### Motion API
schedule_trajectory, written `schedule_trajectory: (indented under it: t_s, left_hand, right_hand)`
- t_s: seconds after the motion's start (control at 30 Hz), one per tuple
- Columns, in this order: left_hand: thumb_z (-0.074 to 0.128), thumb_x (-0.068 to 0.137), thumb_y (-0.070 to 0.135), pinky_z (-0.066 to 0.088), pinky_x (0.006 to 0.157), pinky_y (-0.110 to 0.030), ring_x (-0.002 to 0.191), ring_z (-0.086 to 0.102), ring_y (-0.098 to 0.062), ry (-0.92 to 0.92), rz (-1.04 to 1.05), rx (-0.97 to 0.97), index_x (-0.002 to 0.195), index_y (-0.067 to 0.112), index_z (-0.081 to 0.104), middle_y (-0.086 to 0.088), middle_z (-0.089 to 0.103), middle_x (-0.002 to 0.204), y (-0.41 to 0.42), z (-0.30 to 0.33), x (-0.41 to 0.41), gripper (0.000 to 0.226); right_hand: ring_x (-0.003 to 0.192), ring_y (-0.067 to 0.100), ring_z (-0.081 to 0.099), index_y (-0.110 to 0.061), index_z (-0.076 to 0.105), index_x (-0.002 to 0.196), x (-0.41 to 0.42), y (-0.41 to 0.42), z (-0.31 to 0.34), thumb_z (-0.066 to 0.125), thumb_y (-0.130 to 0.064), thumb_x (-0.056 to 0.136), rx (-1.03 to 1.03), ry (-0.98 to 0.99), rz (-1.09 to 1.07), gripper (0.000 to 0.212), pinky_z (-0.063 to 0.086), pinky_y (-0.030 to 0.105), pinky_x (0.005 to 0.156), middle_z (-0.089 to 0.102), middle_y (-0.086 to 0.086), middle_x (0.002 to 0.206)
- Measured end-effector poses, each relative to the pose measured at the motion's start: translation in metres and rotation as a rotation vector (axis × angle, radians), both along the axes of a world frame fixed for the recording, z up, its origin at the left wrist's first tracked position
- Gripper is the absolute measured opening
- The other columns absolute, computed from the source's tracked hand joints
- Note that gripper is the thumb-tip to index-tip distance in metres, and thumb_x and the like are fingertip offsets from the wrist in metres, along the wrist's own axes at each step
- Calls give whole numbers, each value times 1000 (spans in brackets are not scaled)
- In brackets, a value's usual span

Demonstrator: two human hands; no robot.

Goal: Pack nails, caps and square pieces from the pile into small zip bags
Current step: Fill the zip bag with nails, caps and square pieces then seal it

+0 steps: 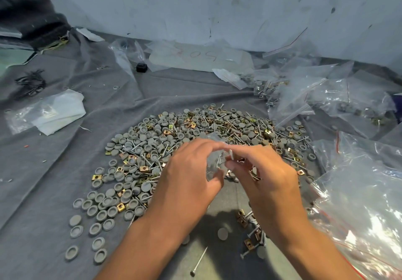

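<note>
Filling a bag over the pile point(195, 149)

Our left hand point(191, 177) pinches the bag point(214, 162); right hand point(261, 170) holds nails point(230, 154). A slack mouth could spill them.

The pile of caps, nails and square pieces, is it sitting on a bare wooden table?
No, the pile lies spread on a wrinkled grey cloth that covers the whole surface.
</note>
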State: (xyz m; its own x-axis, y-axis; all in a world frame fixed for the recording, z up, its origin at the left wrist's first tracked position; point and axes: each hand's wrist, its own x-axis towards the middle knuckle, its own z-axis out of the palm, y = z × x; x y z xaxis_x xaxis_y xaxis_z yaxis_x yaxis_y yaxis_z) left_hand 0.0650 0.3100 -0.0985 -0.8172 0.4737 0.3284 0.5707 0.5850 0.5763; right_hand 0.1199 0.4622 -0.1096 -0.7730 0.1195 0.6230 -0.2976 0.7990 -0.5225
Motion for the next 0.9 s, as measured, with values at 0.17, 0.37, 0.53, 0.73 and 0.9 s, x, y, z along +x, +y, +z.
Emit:
schedule_trajectory:
  t_s: [0.17,0.37,0.53,0.73,0.9]
  left_hand:
    - [81,79,22,32,98,-3,101,48,10,7,12,9,131,30,60,22,60,124,0,0,1,57]
    - [73,77,17,43,99,-16,107,52,4,21,15,25,127,27,63,18,62,123,2,1,0,53]
    - [75,85,25,47,94,-12,102,55,7,7,47,80,131,32,60,20,60,122,-5,9,-1,49]
    - [70,92,20,44,76,-6,83,51,13,270,286,416,127,20,66,11,67,113,-35,34,-15,35]
    - [67,93,14,41,90,-10,94,54,1,241,246,201,121,16,69,5,69,115,-29,25,-12,29]
  right_hand:
    - [96,9,65,-20,69,107,4,2,4,68,-26,96,-113,86,-33,12,48,17,79,70,-10,108]
    - [112,19,52,-20,75,104,-6,-9,-2,72,-28,88,-2,-22,-27,18,37,18,98,60,-1,124]
    - [105,8,58,-24,66,106,2,4,4,67,-29,96,-94,-71,9,11,42,15,87,60,-11,110]
    - [92,-2,56,-35,64,103,8,8,-9,63,-30,91,48,-498,150,13,48,19,78,59,-23,98]
    - [111,3,44,-44,54,116,6,-1,-23,62,-52,92,261,-635,120,26,45,29,94,49,-25,115]
